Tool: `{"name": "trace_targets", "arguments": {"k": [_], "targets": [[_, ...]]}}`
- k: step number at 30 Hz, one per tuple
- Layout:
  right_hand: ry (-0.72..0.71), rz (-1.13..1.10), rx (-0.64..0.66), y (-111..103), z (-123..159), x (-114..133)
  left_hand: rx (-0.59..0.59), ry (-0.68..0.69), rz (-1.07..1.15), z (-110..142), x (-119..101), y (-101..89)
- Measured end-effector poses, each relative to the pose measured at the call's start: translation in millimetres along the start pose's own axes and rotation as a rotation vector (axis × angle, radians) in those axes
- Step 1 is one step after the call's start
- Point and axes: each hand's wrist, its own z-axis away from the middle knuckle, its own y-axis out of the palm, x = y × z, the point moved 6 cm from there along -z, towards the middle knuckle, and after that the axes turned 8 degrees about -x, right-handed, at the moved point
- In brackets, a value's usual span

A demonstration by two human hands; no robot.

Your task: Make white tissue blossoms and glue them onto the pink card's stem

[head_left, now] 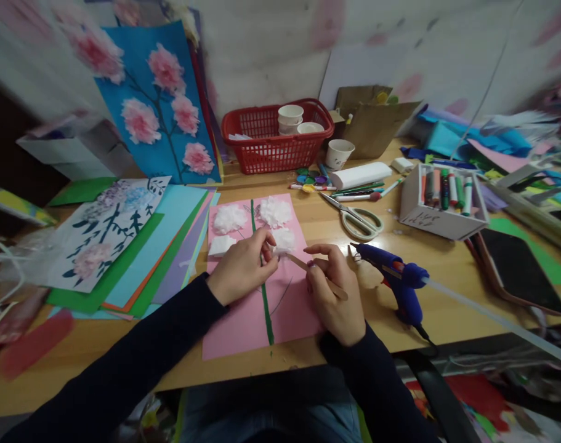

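A pink sheet of paper [284, 307] lies before me with a green painted line [265, 307] running down it. White tissue puffs [274, 211] sit on its upper half, along with a flatter folded tissue piece [221, 245] at the left. Between thumb and fingers, my right hand [338, 298] holds a flat wooden craft stick [297, 261], its tip pointing left toward the tissue. My left hand [247, 264] is pinched closed over the sheet's middle, close to the stick's tip; what its fingers hold cannot be made out.
Right of the sheet are a blue glue gun [395, 271], scissors [354, 216], a box of markers [439, 200] and a phone [518, 264]. Coloured papers [169, 246] lie left. Behind stand a red basket [275, 147], a paper cup [339, 154] and a blue flower picture [162, 111].
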Motion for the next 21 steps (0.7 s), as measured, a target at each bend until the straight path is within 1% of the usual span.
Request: {"name": "trace_targets", "arguments": {"k": [2,3,5,7,9,14,18,21], "targets": [[-0.003,0.016,-0.007,0.3,0.4,-1.5,0.0,0.038,-0.083,10.4,-1.0,-13.1],[-0.013,0.024,-0.009,0.6,0.5,-1.6,0.004,0.08,-0.121,16.6,-1.6,-18.0],[-0.041,0.05,-0.003,2.2,0.2,-0.8,0.026,0.176,-0.179,28.6,-0.7,-22.1],[-0.065,0.085,0.012,4.5,-0.5,0.6,0.062,0.237,-0.197,37.3,4.3,-19.6],[-0.086,0.119,0.031,7.2,-1.3,2.7,0.089,0.251,-0.184,41.2,11.3,-14.8],[-0.149,0.2,0.09,14.5,-1.8,9.5,0.078,0.263,-0.143,40.3,20.3,-11.3],[-0.099,0.178,0.084,15.8,-2.4,5.7,0.068,0.289,-0.124,40.6,21.7,-13.0],[0.008,0.034,0.014,11.2,-3.8,-3.0,0.054,0.293,-0.124,41.3,23.2,-13.6]]}}
